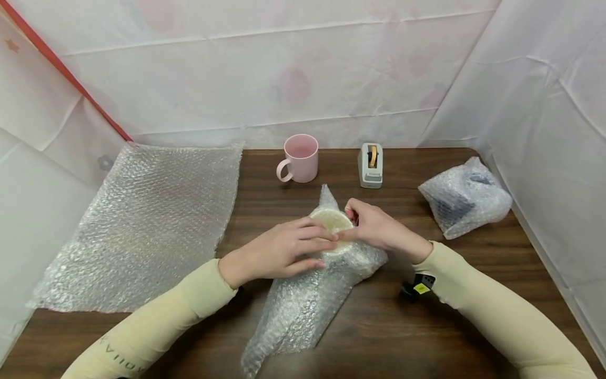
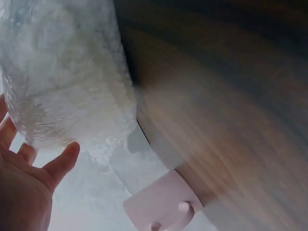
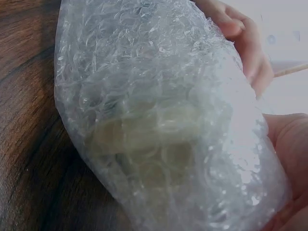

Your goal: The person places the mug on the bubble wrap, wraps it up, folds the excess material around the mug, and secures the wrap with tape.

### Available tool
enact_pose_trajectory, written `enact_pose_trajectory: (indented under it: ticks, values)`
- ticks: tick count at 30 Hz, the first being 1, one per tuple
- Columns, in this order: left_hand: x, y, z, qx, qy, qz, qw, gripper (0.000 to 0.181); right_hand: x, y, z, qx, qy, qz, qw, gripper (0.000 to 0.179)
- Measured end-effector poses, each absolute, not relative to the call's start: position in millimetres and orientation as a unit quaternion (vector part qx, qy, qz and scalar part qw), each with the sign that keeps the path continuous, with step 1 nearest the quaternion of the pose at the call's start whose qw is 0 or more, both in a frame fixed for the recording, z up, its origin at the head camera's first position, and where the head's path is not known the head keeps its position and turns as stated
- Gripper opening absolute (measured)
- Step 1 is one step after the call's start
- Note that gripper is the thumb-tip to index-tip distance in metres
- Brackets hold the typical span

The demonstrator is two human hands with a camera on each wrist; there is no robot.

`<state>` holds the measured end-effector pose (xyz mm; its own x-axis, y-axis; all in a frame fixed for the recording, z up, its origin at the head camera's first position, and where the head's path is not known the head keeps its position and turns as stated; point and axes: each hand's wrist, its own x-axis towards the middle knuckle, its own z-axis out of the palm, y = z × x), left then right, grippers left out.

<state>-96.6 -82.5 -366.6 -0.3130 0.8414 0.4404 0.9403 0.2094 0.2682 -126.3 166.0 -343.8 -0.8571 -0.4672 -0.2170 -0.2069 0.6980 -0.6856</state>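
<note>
A pale yellow cup [image 1: 326,217], its round mouth facing up, stands wrapped in bubble wrap [image 1: 303,310] in the head view. One long end of the wrap trails toward the near side, and a pointed corner sticks up behind the cup. My left hand [image 1: 289,247] rests its nearly straight fingers across the cup's mouth, thumb along the near side. At the right of the rim, my right hand [image 1: 379,226] pinches the wrap between thumb and curled fingers. Through the bubbles, the right wrist view shows a yellowish shape [image 3: 144,134], blurred by the wrap.
A pink mug [image 1: 303,160] and a tape dispenser [image 1: 371,166] stand at the back of the wooden table [image 1: 402,331]. A flat bubble wrap sheet [image 1: 156,226] covers the left side. At the right lies a wrapped bundle [image 1: 466,197] with something dark inside.
</note>
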Motion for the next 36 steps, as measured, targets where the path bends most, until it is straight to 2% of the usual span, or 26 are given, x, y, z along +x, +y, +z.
enact_pose_trajectory:
  ticks: [3,6,10,12,15,19,24,31,36]
  values:
    - [-94.0,-83.9,-368.5,-0.579,-0.775,-0.236,0.096,0.035,-122.2,167.3,-345.0,-0.192,0.907,-0.338,0.163,0.043]
    - [-93.0,-83.4,-369.1,-0.573,-0.779,-0.238,0.091,0.031,-114.4,172.9,-345.8,-0.230,0.907,-0.342,0.082,0.035]
    - [-93.6,-81.5,-368.9,-0.574,-0.776,-0.250,0.080,0.028,-105.1,189.2,-343.9,-0.373,0.862,-0.339,-0.059,0.029]
    - [-93.8,-81.3,-367.9,-0.576,-0.775,-0.250,0.075,0.028,-100.1,196.8,-341.0,-0.443,0.836,-0.312,-0.083,0.034]
    - [-93.7,-82.2,-366.6,-0.574,-0.778,-0.249,0.066,0.028,-93.1,201.0,-339.3,-0.506,0.822,-0.252,-0.069,0.039]
    - [-93.2,-85.3,-365.7,-0.567,-0.783,-0.251,0.051,0.030,-88.3,197.3,-341.5,-0.518,0.828,-0.205,-0.057,0.035]
    - [-93.0,-89.9,-363.7,-0.569,-0.785,-0.241,0.039,0.033,-90.6,192.6,-343.3,-0.519,0.824,-0.222,-0.055,0.027]
    - [-89.7,-108.0,-347.7,-0.569,-0.791,-0.215,0.068,0.031,-91.2,188.1,-342.0,-0.505,0.834,-0.218,-0.037,0.022]
    - [-75.7,-133.3,-334.0,-0.564,-0.804,-0.169,0.082,0.030,-91.6,186.7,-340.2,-0.499,0.838,-0.220,-0.030,0.021]
